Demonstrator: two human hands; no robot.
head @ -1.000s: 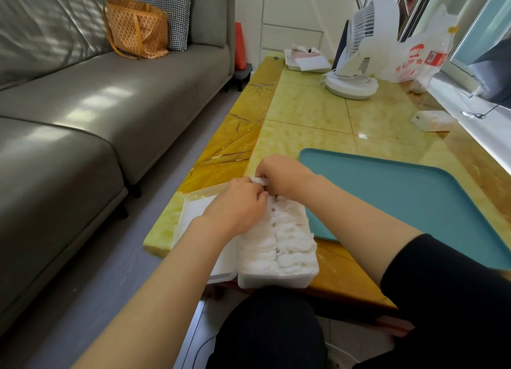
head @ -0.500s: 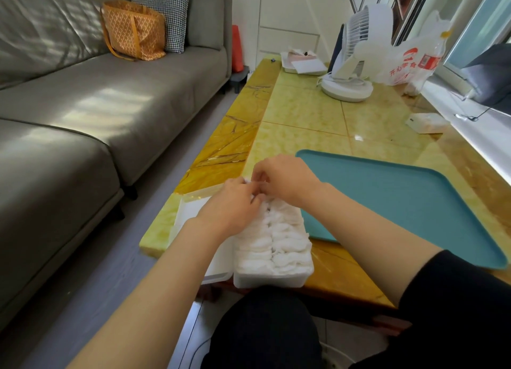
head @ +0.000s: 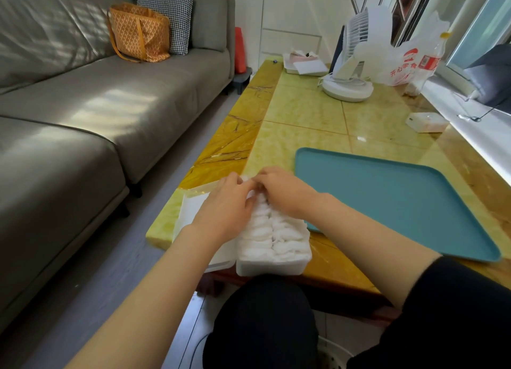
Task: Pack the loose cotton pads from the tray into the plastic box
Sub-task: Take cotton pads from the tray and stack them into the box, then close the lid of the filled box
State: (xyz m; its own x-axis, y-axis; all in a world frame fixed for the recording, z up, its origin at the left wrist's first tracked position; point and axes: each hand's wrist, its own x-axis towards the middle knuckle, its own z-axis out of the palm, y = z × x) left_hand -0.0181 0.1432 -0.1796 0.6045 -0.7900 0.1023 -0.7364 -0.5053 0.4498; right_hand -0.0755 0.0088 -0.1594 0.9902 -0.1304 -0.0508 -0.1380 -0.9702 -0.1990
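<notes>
A translucent plastic box [head: 272, 267] sits at the table's near edge, packed with two rows of white cotton pads [head: 272, 234]. Its open lid [head: 193, 205] lies flat to the left. My left hand [head: 225, 207] and my right hand [head: 284, 193] meet over the far end of the box, fingers curled down onto the pads there. A bit of white cotton shows between the fingertips. The teal tray [head: 392, 200] lies to the right of the box with nothing on it.
On the yellow marble table [head: 307, 111] stand a white fan [head: 351, 61], a printed plastic bag [head: 412, 59], a small white box [head: 425, 121] and a tray of papers [head: 305, 64]. A grey sofa [head: 83, 106] with an orange bag [head: 138, 34] runs along the left.
Both hands stay at the far end of the box, working the pads with small finger movements. The view has shifted slightly; the box and tray have not moved.
</notes>
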